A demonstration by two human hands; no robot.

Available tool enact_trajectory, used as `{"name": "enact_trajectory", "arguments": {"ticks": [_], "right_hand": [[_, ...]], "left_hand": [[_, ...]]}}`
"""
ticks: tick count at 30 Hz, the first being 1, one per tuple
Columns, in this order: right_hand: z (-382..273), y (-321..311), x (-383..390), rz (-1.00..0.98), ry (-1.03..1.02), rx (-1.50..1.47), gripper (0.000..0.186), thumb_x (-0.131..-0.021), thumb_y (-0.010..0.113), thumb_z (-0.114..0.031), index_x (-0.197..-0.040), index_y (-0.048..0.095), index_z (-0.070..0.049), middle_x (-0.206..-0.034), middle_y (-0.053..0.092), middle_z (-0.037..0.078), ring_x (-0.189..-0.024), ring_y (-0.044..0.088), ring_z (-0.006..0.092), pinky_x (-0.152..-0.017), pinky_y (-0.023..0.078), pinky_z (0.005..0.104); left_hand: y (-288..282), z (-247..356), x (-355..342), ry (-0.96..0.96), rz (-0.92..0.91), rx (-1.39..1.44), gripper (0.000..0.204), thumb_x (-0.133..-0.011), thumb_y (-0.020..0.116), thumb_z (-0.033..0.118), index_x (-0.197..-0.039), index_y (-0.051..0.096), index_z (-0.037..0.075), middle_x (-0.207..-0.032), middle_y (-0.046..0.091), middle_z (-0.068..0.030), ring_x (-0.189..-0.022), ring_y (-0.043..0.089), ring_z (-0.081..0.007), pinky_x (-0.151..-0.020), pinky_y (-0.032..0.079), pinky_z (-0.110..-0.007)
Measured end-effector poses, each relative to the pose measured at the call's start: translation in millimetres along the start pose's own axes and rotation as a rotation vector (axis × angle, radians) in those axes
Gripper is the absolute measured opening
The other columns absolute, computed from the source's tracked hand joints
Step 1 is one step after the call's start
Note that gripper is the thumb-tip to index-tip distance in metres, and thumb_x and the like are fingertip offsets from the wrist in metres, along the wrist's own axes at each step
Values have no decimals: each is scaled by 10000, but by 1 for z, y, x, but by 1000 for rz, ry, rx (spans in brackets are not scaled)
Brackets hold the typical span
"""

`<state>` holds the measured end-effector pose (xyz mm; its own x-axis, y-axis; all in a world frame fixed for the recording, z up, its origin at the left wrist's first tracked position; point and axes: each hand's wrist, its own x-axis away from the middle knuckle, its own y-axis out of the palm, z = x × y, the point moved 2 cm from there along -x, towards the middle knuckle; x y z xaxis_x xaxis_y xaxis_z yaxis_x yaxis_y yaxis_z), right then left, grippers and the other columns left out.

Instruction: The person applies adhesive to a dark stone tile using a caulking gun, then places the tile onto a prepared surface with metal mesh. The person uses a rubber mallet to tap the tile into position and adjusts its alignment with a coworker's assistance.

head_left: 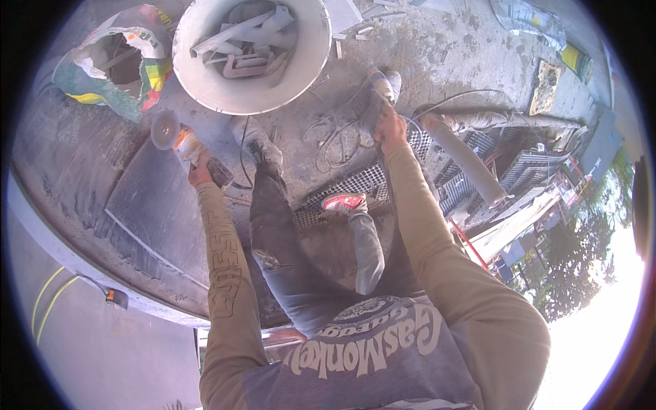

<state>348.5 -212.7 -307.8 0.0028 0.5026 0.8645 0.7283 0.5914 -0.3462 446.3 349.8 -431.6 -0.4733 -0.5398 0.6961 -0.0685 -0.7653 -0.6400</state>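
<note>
My left hand (201, 172) is closed round the body of an angle grinder (195, 150), held over the dusty surface at the left. The grinder's round disc (165, 130) points away from me, towards the torn sack. My right hand (391, 130) is closed, stretched out ahead beside my right shoe. A pale, narrow object (381, 86) extends from its fingers; its kind is unclear. A white bucket (184, 68) full of pale offcuts (249, 41) stands ahead, between and beyond my hands.
A torn, colourful sack (109, 99) stands left of the bucket. Loose cable (335, 147) lies between my legs. Black plastic grating (359, 183) and a grey tube (471, 160) are at the right. A red shoe (343, 202) on a grey-trousered leg shows below. A flat panel (160, 198) lies left.
</note>
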Motion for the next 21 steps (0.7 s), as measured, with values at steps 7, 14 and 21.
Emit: {"name": "enact_trajectory", "arguments": {"ticks": [7, 14, 21], "right_hand": [[2, 14, -44, 134, -68, 90, 360, -1000, 550, -344, -767, 558, -71, -625, 515, 51, -464, 489, 187, -416, 341, 372], [-11, 13, -27, 131, -58, 78, 286, -965, 596, -298, -770, 520, -103, -605, 456, 26, -438, 424, 162, -391, 291, 350], [-34, 33, -10, 107, 39, 60, 269, -963, 601, -291, -766, 497, -139, -581, 403, -6, -443, 398, 130, -389, 260, 328]], "left_hand": [[-5, 34, 23, 47, -86, 142, 629, -709, 885, 369, -1165, 746, -41, -1148, 754, -93, -1005, 692, -197, -917, 525, -327], [-14, 42, 18, 51, -106, -31, 636, -707, 886, 373, -1174, 744, -34, -1184, 748, -112, -1030, 699, -210, -930, 523, -336], [-6, 31, 25, 81, -130, 162, 633, -721, 871, 406, -1167, 750, -26, -1180, 751, -130, -1016, 705, -228, -930, 524, -350]]}}
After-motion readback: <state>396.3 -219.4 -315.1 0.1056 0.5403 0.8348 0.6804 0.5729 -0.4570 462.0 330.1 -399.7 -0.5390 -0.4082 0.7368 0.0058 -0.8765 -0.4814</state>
